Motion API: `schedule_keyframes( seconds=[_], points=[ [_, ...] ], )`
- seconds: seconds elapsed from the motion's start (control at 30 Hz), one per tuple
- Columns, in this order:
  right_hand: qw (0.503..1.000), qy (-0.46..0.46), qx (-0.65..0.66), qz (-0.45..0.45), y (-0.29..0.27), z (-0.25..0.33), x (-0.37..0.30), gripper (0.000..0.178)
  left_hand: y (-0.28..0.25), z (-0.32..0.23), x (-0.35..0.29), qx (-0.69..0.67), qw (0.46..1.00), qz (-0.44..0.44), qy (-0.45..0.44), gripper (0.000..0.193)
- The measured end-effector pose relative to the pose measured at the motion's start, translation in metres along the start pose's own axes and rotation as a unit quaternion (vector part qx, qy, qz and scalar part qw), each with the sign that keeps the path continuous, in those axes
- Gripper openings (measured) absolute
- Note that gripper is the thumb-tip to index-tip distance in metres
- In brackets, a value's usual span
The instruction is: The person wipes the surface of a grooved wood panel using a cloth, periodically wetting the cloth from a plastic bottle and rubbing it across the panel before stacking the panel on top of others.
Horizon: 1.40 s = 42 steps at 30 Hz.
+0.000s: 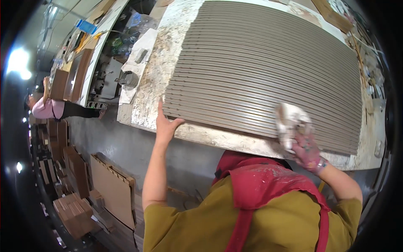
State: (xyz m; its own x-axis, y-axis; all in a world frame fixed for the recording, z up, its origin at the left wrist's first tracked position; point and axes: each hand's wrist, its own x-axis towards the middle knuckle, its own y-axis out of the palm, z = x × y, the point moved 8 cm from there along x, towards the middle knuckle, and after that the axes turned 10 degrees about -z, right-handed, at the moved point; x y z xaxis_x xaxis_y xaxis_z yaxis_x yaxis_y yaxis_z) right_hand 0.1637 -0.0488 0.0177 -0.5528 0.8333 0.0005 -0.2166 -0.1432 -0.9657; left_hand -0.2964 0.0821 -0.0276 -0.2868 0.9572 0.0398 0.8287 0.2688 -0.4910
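Observation:
A large grey-brown slatted panel (268,67) with many parallel grooves lies flat on the worktable. My left hand (165,125) is bare and rests against the panel's near left corner. Its thumb and a finger are spread along the two edges, and the other fingers are hard to make out. Toward the panel's near right part, my right hand (307,150) wears a stained pinkish glove. It grips a bunched white rag (289,122) with brownish smears, which lies against the slats and is slightly blurred.
The worktable's whitish surface (157,71) is spotted with dried stains. Beyond its left edge are a white cloth (142,48) and a small metal cup (128,79). Cardboard boxes (75,214) stand on the floor at left. Another person (52,108) works at a far bench.

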Motion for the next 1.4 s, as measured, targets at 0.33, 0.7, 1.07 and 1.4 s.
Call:
schedule_keyframes(
  seconds=[0.33,0.7,1.07,1.4],
  points=[
    [0.948,-0.239,0.100,-0.186,0.042,0.194,0.289,0.039,0.014,-0.010,0.010,-0.120,0.989,0.011,0.082,0.036],
    [0.986,0.130,-0.069,-0.076,-0.034,-0.065,0.019,0.052,0.002,0.007,-0.002,0.112,0.981,-0.031,0.157,0.098],
    [0.953,-0.229,0.112,-0.163,0.021,0.161,0.337,0.047,0.008,0.005,0.013,0.060,0.989,0.023,0.136,0.085],
    [0.928,0.320,-0.008,-0.191,-0.050,-0.167,-0.009,0.049,0.002,0.010,0.009,0.088,0.984,0.041,0.149,0.076]
  ],
)
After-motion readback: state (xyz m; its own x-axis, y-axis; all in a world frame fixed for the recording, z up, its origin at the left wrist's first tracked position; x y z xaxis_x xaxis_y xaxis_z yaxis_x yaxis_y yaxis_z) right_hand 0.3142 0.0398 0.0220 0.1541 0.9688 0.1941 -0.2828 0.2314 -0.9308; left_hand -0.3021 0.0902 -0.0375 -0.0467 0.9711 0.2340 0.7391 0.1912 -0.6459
